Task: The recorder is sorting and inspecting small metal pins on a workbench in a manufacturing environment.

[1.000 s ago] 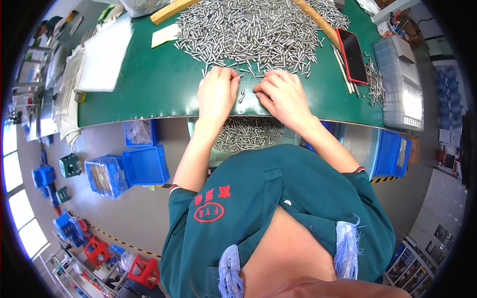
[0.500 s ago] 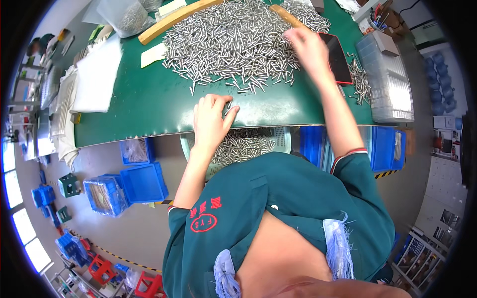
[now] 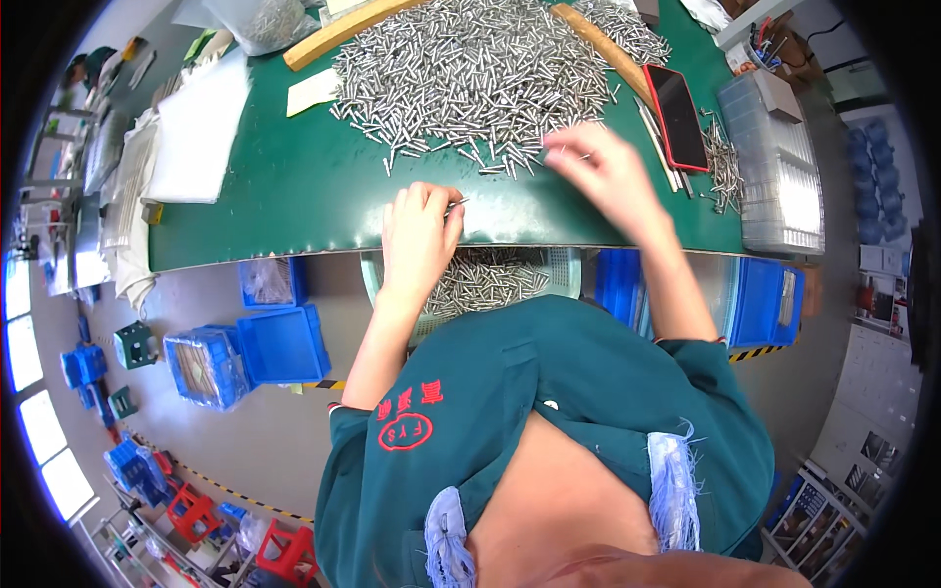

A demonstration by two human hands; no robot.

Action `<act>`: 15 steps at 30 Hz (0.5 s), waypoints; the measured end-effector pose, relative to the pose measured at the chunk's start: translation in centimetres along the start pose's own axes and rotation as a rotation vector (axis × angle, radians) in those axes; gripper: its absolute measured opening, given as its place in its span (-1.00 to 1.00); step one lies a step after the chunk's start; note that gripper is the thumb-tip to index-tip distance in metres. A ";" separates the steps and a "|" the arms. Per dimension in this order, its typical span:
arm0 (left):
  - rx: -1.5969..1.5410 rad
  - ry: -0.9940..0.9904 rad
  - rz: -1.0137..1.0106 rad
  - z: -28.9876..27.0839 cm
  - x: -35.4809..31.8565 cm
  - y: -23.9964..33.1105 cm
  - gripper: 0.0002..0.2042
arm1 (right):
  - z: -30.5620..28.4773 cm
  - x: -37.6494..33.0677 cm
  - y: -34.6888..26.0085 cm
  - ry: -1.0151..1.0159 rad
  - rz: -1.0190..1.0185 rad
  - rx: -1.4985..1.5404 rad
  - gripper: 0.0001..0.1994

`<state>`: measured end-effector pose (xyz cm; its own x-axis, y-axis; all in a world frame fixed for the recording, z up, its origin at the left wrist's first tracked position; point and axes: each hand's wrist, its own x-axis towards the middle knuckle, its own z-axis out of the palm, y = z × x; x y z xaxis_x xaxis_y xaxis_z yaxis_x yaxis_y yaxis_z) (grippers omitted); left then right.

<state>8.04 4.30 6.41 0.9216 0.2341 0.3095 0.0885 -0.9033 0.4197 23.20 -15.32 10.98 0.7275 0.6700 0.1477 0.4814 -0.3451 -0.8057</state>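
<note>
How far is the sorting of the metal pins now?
Done: many pins lie in the basin below the table edge. In hand: the left hand holds a few pins at the edge, and the right hand reaches into the heap. Left: the big pile of pins on the green table.

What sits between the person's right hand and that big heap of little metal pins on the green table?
Nothing visible does. The right hand hovers at the near edge of the heap of metal pins, its fingers already over stray pins. The dark phone lies off to its right, clear of the path.
</note>
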 end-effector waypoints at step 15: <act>-0.076 -0.071 0.081 1.4 4.3 0.9 -0.89 | 6.4 -3.1 -0.3 0.069 -0.176 -0.379 -0.88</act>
<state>12.61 4.01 6.87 0.9492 0.1333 0.2851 -0.0136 -0.8877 0.4602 17.65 -13.08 7.11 0.6425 0.6996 0.3126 0.7379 -0.4550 -0.4985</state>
